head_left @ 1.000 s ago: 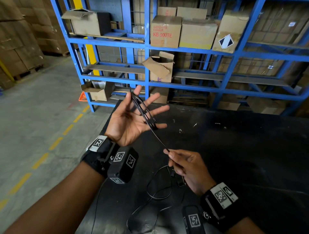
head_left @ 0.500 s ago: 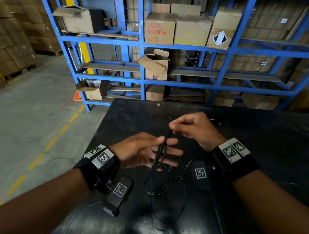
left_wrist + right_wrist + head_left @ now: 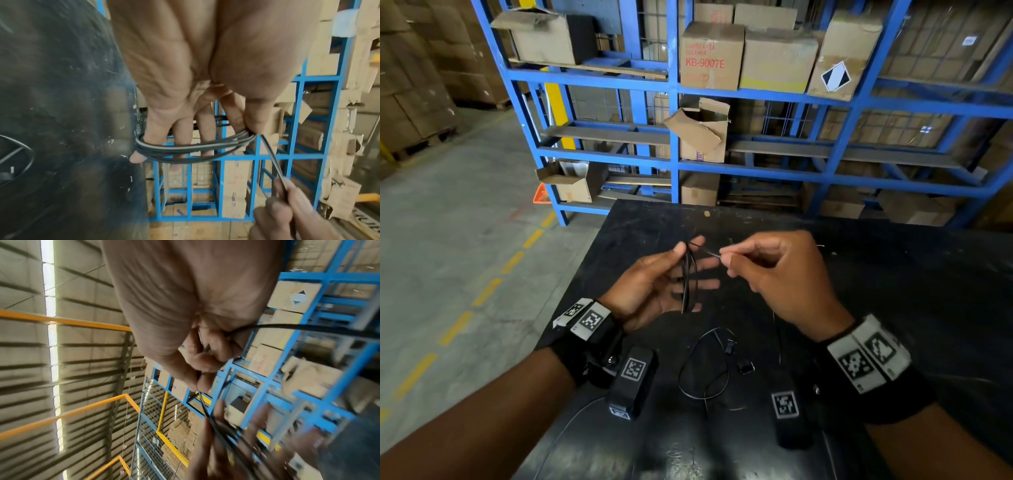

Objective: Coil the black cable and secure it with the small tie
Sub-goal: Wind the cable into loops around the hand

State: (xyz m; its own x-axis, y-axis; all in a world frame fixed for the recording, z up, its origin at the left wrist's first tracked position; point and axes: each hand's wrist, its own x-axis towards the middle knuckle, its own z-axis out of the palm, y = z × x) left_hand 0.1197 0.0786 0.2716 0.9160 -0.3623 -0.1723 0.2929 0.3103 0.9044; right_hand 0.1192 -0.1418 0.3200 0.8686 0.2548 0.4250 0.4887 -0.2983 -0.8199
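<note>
The black cable's coil (image 3: 686, 284) (image 3: 185, 149) loops round the straight, spread fingers of my left hand (image 3: 688, 260) (image 3: 246, 128), above the black table (image 3: 876, 274). The left thumb pinches the loops against the index finger. A taut strand (image 3: 707, 251) (image 3: 271, 159) runs from the coil to my right hand (image 3: 726, 258) (image 3: 200, 381), which pinches it between thumb and fingertips just right of the left fingertips. The rest of the cable (image 3: 702, 370) lies slack on the table below the hands, with two small black end pieces (image 3: 729, 347) beside it. I cannot pick out the tie.
Blue shelving (image 3: 674, 164) with cardboard boxes (image 3: 710, 54) stands behind the table's far edge. The table's left edge drops to a concrete floor (image 3: 448, 240) with yellow dashes. Another thin cable (image 3: 571, 421) lies near the front left corner.
My left hand has come down from a raised, palm-up pose. My right hand rose from near the table to beside the left fingertips, drawing the strand up to the coil.
</note>
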